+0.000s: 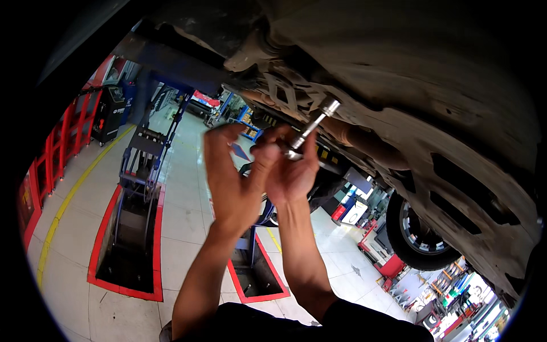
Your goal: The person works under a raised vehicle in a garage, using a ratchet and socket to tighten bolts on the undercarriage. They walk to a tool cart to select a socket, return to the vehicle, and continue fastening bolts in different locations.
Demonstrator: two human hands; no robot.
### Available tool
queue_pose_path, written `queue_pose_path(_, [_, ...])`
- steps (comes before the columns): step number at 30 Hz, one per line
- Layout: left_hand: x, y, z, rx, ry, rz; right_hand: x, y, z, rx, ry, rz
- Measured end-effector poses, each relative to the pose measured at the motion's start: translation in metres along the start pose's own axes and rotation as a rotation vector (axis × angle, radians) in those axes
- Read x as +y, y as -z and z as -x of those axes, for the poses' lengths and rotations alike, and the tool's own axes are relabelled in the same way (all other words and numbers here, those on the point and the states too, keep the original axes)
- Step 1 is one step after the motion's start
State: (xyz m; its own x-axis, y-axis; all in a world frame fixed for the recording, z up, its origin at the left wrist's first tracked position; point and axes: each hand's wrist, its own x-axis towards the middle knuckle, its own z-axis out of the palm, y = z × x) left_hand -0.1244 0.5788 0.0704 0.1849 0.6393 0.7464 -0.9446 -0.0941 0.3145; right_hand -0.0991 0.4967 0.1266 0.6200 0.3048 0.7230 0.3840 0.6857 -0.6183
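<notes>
My right hand (292, 178) is closed round a socket wrench, its shiny extension bar (307, 132) slanting up and to the right out of my fingers. A chrome socket (329, 105) caps the bar's upper end, just below the car's underside (364, 68) and seemingly apart from it. Most of the wrench's handle is hidden in the hand. Just to the left, my left hand (232, 185) is raised with thumb and fingers apart and slightly blurred. Its thumb reaches toward the right hand; whether they touch I cannot tell.
Overhead, the raised car's panels and a pipe (370, 147) hang close, with a wheel (419, 233) at right. A blue lift frame (149, 137) stands over a red-edged floor pit (128, 251) at left; another pit (256, 279) lies below my hands. Red racks (60, 139) line the left.
</notes>
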Motion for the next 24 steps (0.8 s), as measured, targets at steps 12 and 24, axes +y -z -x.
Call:
queue_pose_path(12, [-0.021, -0.011, 0.005, 0.043, 0.093, 0.314, -0.015, 0.029, -0.014, -0.592, -0.418, -0.68])
queue_pose_path(24, [-0.029, 0.025, 0.018, 0.111, 0.276, 0.324, -0.023, 0.015, -0.003, -0.216, -0.04, -0.058])
